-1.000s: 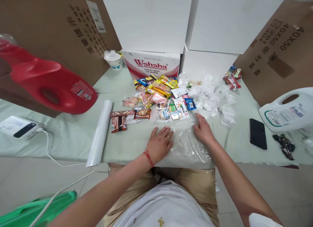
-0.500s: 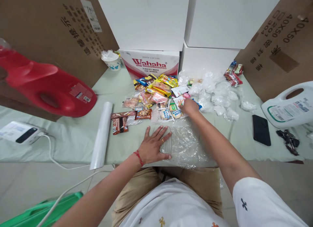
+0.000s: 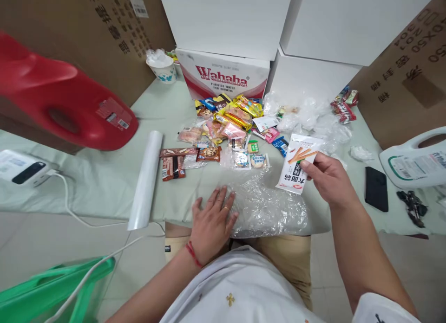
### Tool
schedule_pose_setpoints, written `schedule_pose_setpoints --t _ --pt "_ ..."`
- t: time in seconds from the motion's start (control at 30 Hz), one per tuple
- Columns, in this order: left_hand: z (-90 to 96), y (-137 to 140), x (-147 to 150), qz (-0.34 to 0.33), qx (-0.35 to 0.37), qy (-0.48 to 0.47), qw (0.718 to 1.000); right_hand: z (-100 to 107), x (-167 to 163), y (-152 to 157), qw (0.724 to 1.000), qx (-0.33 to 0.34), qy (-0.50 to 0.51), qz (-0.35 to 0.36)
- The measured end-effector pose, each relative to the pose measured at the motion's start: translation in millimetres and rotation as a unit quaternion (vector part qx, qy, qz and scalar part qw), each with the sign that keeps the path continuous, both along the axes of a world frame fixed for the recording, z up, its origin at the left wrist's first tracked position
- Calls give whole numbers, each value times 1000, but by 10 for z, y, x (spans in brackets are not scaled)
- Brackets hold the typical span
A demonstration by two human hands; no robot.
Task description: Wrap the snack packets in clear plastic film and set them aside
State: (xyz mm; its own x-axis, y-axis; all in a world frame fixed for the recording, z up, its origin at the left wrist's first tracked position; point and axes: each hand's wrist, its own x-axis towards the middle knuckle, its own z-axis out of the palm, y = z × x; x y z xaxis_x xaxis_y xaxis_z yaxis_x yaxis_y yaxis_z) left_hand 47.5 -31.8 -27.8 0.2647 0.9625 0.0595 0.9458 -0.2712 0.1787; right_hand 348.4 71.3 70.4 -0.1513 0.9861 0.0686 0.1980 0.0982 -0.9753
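Between the thumb and fingers of my right hand (image 3: 327,177) is a white snack packet (image 3: 299,163) printed with orange-brown sticks, held up over the right part of the table. My left hand (image 3: 213,221) lies flat at the table's front edge, fingers spread, beside a sheet of clear plastic film (image 3: 268,207) that it may be touching. Beyond the film is a pile of wrapped snacks (image 3: 237,116) in yellow, pink and brown. A blue packet (image 3: 280,145) lies just left of the held one. Crumpled clear plastic (image 3: 306,112) sits behind my right hand, partly hidden by the packet.
A white roll (image 3: 145,181) and a red jug (image 3: 80,109) stand to the left, with a white device (image 3: 26,167) and its cable. On the right are a black phone (image 3: 376,188), dark glasses (image 3: 412,208) and a white jug (image 3: 414,160). A Wahaha box (image 3: 226,77) backs the pile.
My right hand has lifted the white stick-snack packet out of the pile and carried it right and nearer to me. My left hand has slid slightly toward me, still spread.
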Motion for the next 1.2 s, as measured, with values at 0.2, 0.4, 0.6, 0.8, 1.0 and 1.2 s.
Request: schedule_pose_setpoints --t 0.2,0.4,0.6,0.8,1.0,1.2 --pt "135 -44 -43 31 52 1 998 -175 -210 159 993 -31 -10 116" --pt "137 452 -4 -158 182 -51 969 -336 -247 -7 875 50 -177 447" --pt "-63 941 21 -256 -44 -37 965 -500 -293 -471 843 55 -278 457" --pt "-51 716 -13 -93 -36 -40 994 -228 95 -1050 835 189 -421 300" --pt "-12 442 0 -25 -50 -32 998 -324 539 -1662 810 229 -475 256" --pt "-29 353 -87 -59 -96 -28 993 -183 790 -1779 864 -129 -366 321"
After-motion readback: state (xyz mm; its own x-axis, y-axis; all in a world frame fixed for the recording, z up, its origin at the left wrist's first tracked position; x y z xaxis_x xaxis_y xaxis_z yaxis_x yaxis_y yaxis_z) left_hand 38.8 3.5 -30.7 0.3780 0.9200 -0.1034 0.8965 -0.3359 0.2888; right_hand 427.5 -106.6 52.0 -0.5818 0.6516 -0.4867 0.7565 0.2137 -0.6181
